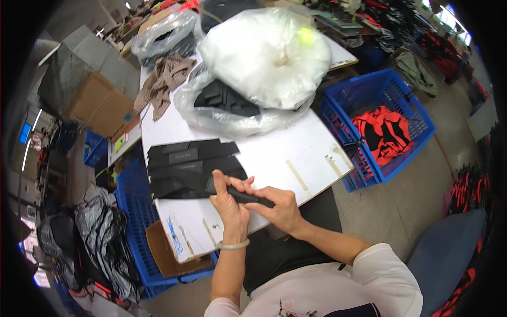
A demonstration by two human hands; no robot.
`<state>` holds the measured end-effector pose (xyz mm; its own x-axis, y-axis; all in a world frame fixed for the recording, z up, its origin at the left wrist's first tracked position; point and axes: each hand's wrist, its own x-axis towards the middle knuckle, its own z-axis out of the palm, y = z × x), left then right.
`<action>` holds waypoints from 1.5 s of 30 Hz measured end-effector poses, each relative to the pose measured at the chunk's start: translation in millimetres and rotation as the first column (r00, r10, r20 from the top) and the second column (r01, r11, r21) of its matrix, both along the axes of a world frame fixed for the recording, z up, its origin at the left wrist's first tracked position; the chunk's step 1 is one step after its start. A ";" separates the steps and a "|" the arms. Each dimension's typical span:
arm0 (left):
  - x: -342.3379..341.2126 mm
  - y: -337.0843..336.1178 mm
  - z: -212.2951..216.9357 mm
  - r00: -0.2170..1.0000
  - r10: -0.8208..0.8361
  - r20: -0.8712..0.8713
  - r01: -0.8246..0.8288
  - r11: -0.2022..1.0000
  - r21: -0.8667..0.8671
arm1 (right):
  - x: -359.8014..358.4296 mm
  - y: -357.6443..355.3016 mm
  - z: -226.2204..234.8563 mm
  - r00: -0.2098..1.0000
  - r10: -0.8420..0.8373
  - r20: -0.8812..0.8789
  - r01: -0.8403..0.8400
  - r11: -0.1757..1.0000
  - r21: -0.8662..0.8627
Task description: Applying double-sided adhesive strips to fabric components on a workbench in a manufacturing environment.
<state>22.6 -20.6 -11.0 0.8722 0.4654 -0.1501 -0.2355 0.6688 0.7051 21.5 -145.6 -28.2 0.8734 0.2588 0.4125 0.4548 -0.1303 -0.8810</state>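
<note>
One black strip [243, 197] is held above the desk [264, 158], nr its edge: left hand [228, 203] part-curled round it, right hand [281, 210] pinching its R end. I'd say L's loose hold could drop it onto the black pieces [169, 174].

Fingers of the left hand [228, 203] and right hand [282, 210] hide parts of the black piece [241, 196]. The white table [264, 158] covers part of a blue crate [133, 211]; the shirt [306, 288] runs off the lower edge.
</note>
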 end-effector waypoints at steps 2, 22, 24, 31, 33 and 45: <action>2.5 -7.3 4.0 1.000 0.008 -0.001 -0.008 1.000 -0.008 | -0.5 -1.4 2.3 0.997 -0.018 -0.074 0.017 1.000 -0.011; -26.1 25.5 8.1 0.982 0.087 -0.167 -0.085 0.996 0.018 | 300.9 11.8 9.8 0.635 -0.668 0.388 0.770 0.502 -0.394; -29.4 34.5 5.1 0.979 0.108 -0.173 -0.107 0.994 0.013 | 300.9 17.5 6.5 0.628 -0.710 0.319 0.775 0.533 -0.339; -39.8 35.2 -5.3 0.987 0.058 -0.152 -0.068 0.996 -0.063 | 305.1 11.0 -7.0 0.636 -0.689 0.347 0.753 0.456 -0.475; -42.5 35.6 -8.1 0.989 0.068 -0.135 -0.079 0.994 -0.076 | 299.2 10.5 -3.3 0.649 -0.667 0.366 0.748 0.473 -0.465; -38.0 18.6 -0.7 0.995 -0.097 -0.035 0.095 0.995 -0.042 | 90.0 -30.8 50.1 0.794 0.394 -0.464 -0.205 0.891 0.406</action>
<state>-15.4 -2.0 -11.8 0.9061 0.3729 -0.1997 -0.1434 0.7149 0.6844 111.5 -176.4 21.9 0.8762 0.4813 0.0251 -0.1169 0.2629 -0.9577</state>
